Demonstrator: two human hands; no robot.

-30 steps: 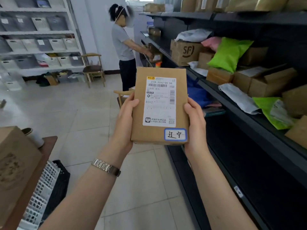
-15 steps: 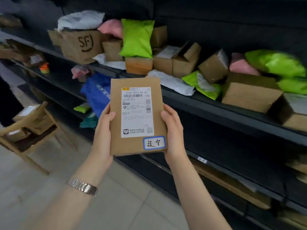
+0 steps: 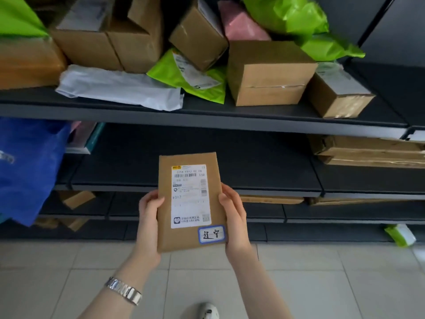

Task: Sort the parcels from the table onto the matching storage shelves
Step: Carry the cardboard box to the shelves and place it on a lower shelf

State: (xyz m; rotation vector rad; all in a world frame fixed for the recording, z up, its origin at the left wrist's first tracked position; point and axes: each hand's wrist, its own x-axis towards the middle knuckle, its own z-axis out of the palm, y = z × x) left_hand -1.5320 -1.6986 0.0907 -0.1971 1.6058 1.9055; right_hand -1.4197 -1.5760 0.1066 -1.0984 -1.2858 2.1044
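We hold a flat brown parcel [image 3: 190,201] upright in front of us, with both hands closed on its long edges. Our left hand [image 3: 149,217] grips the left edge, the thumb on the front face, and our right hand [image 3: 234,219] grips the right edge in the same way. The parcel is wrapped in plain kraft paper. On its front is a white shipping label [image 3: 190,195] with a barcode and small print, and under it, at the lower right corner, a small blue-framed sticker [image 3: 211,234] with two handwritten characters. A metal watch [image 3: 124,291] is on our left wrist.

The parcel is in the air, before the dark metal shelves [image 3: 207,116], at the level of the middle shelf [image 3: 195,173]. This part of the shelf behind the parcel is bare. To the left of it hangs a blue bag [image 3: 27,166], and at the right lie flat cardboard boxes [image 3: 368,153]. The shelf above is crowded: a brown box [image 3: 269,72], a white mailer [image 3: 119,88], green mailers [image 3: 299,21] and a pink one [image 3: 241,26], several of them leaning on each other. Below us is a tiled floor [image 3: 322,284] and the tip of a shoe [image 3: 208,310].
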